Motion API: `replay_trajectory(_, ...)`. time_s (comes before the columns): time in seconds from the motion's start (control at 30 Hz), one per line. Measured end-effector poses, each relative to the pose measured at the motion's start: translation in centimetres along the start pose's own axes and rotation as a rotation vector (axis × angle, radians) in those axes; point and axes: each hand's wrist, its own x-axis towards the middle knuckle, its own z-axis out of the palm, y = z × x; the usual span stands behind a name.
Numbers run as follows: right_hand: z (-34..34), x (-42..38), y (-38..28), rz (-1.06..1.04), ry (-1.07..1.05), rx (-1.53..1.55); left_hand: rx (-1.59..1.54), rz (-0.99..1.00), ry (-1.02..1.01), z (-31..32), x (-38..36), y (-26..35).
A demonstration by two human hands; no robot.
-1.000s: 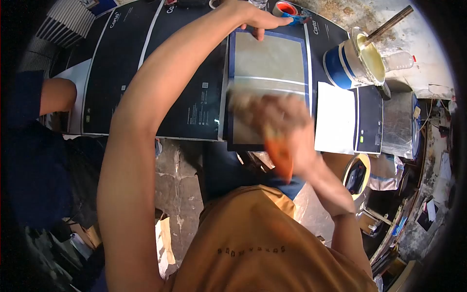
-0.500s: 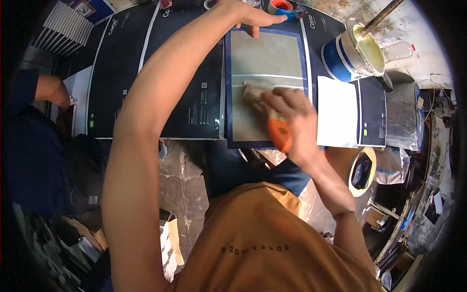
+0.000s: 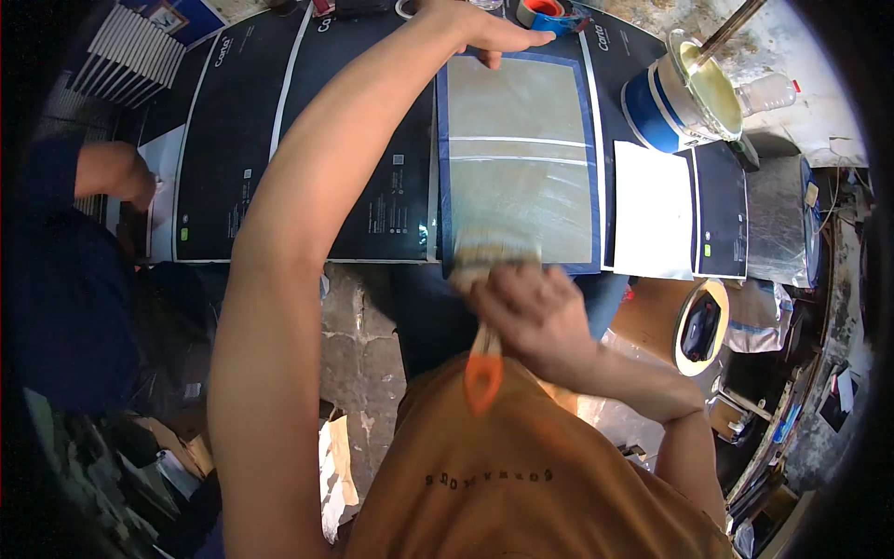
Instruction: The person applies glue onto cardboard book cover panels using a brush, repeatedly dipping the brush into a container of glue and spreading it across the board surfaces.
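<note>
A wide brush (image 3: 484,359) with an orange handle end is gripped in my right hand (image 3: 533,312). Its blurred bristles touch the near left part of a grey-beige panel (image 3: 517,200) bordered in dark blue. A white line crosses the panel's middle, with a fainter one just below. At the panel's far edge lies my left hand (image 3: 489,33), thumb on the border and fingers stretched out towards a roll of tape (image 3: 540,11) in orange and blue.
A blue and white bucket (image 3: 652,102) with pale paste and a stick stands right of the panel. White paper (image 3: 652,210) lies nearer, on black boards (image 3: 223,177). At the left, another person's hand (image 3: 135,177) touches white sheets; a stack of panels stands behind.
My right hand has drawn the brush from the panel's middle down to its near edge, and the handle now points towards me. My left hand stays at the far edge.
</note>
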Motion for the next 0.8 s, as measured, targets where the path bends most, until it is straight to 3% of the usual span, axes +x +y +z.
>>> replay_trajectory(0.1,-1.4,-0.9,-1.7,-0.037,-0.016,0.148,-0.035,0.105,0.019,0.1,2.1,-0.7)
replay_trajectory(0.23,-2.5,0.5,0.2,0.095,0.078,0.061,-0.034,-0.039,-0.013,0.2,1.4,0.1)
replay_trajectory(0.3,-0.8,0.1,0.3,0.085,-0.001,0.063,0.199,0.279,0.51,2.3,4.7,-2.9)
replay_trajectory(0.4,-0.1,-1.3,-2.5,-0.062,0.006,0.124,0.151,0.192,0.487,2.5,5.2,-2.5)
replay_trajectory(0.63,-1.4,5.2,4.1,0.146,0.242,0.001,0.14,0.16,0.291,1.4,1.0,-0.6)
replay_trajectory(0.73,1.7,4.6,2.8,0.108,0.116,-0.006,0.091,0.079,0.332,1.7,3.5,-1.1)
replay_trajectory(0.8,2.3,1.7,-0.8,-0.035,0.122,0.133,0.114,0.141,0.367,1.8,4.4,-2.0)
